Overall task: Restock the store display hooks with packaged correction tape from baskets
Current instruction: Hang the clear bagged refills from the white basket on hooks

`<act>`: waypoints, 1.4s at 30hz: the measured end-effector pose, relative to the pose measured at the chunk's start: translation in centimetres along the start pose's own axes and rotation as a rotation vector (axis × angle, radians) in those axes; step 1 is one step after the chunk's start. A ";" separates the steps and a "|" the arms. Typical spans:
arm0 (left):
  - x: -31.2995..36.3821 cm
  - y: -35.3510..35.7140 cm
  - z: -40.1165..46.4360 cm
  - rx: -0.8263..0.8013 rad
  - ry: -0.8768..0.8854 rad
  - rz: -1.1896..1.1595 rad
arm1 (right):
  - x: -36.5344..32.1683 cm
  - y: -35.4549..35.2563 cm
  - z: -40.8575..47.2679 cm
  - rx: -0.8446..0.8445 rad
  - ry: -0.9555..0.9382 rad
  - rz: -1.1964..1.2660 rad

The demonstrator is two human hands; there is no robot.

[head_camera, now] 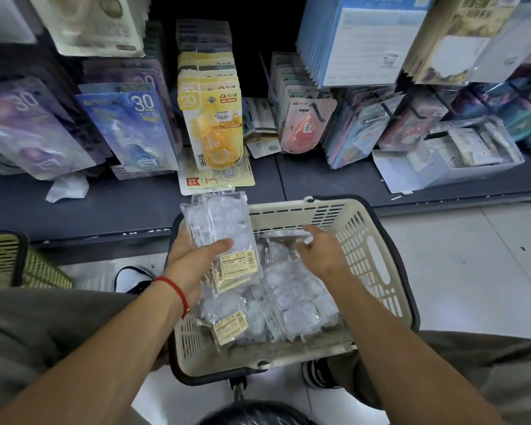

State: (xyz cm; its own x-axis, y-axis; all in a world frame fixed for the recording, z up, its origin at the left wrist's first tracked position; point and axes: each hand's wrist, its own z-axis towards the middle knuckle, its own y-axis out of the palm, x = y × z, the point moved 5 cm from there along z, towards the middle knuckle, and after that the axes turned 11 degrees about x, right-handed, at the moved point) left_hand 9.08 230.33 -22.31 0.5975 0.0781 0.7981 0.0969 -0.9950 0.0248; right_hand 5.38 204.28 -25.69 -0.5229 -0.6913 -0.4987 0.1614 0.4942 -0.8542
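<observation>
1. my left hand point(196, 265) grips a clear plastic pack of correction tape point(219, 237) from beneath, thumb curled over its front; the pack tilts up over the near-left part of the cream basket point(377, 256).
2. my right hand point(322, 253) reaches into the basket, fingers bent down onto another clear pack point(284, 237) near the far wall; i cannot tell whether they pinch it or only touch it.
3. a red string bracelet point(178, 294) circles my left wrist.
4. more packs in the basket point(292, 299) lie below both hands, overlapping, glossy and crinkled, with round whitish shapes inside and small yellowish labels.
5. the basket is slotted hard plastic with a dark rim, standing on pale floor tiles point(472, 262).
6. a green basket point(16, 262) sits to the left, well apart.
7. beyond, a dark shelf point(129, 207) runs below hanging carded goods: a yellow carded tape point(215, 133) straight ahead, blue cards point(135, 127) left, a pink one point(304, 130) right.
</observation>
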 end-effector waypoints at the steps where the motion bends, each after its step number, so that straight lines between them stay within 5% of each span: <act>1: 0.2 -0.5 0.0 0.013 0.000 -0.009 | 0.4 0.9 0.7 -0.036 0.004 -0.091; 8: 0.6 -1.4 -0.1 0.079 0.016 0.016 | 1.6 0.3 4.1 0.106 -0.359 -0.456; 14: 1.1 -0.2 -0.2 0.055 0.042 0.031 | 1.3 -5.3 4.2 -0.093 -0.346 0.019; 23: 3.3 0.7 -1.1 -0.155 0.017 0.127 | -9.3 -13.5 -0.2 -0.440 -0.529 0.122; 28: 4.3 1.6 -3.5 -0.454 -0.023 0.084 | -16.7 -12.4 -1.2 -0.138 -0.798 -0.048; 33: 4.4 2.1 -5.2 -0.492 0.026 -0.096 | -21.2 -13.0 -2.6 0.077 -1.055 -0.152; 35: 5.8 1.8 -5.4 -0.443 0.062 -0.184 | -20.9 -14.8 -2.4 0.272 -1.000 -0.036; 38: 8.9 1.2 -5.7 -0.348 0.156 -0.309 | -16.7 -16.4 -2.7 0.463 -0.549 0.423; 40: 11.4 1.1 -6.2 -0.322 0.240 -0.338 | -15.2 -14.4 -3.8 0.187 -0.284 0.665; 42: 14.0 1.2 -7.0 -0.303 0.320 -0.287 | -16.0 -12.3 -4.5 -0.067 -0.231 0.825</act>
State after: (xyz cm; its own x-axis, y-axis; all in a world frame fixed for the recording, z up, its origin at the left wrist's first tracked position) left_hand 11.99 229.77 -6.91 0.3031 0.3745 0.8763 -0.0423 -0.9134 0.4049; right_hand 7.98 211.66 -6.51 -0.0755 -0.1832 -0.9802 0.3612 0.9112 -0.1981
